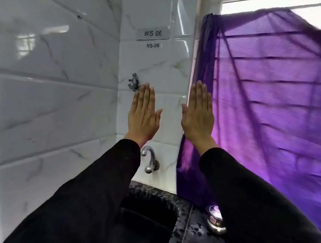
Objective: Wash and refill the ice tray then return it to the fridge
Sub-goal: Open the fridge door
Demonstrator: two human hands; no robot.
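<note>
Nearest the camera, two black sleeves reach forward and up from the bottom of the view, crossing over a dark sink set into a speckled dark tabletop. A small shiny steel pot with a lid stands on the tabletop just right of the sink, partly behind the right sleeve and close to the foot of a purple cloth. Behind the sink, a curved chrome tap comes out of the white marbled wall tiles, showing between the two forearms and below the left wrist. Higher up, the left hand and the right hand are held up side by side with a gap between them, backs toward the camera. The fingers of both hands are straight, pressed together and pointing upward, released and grasping nothing. The ice tray does not show anywhere in the view, so its place relative to the fingers cannot be told. Just beyond the left fingertips a small metal valve sticks out of the wall. Above it, two labels read "WS 06" and "WS-06". The purple cloth hangs over a bright window on the right, and the right hand is seen against the cloth's left edge.
</note>
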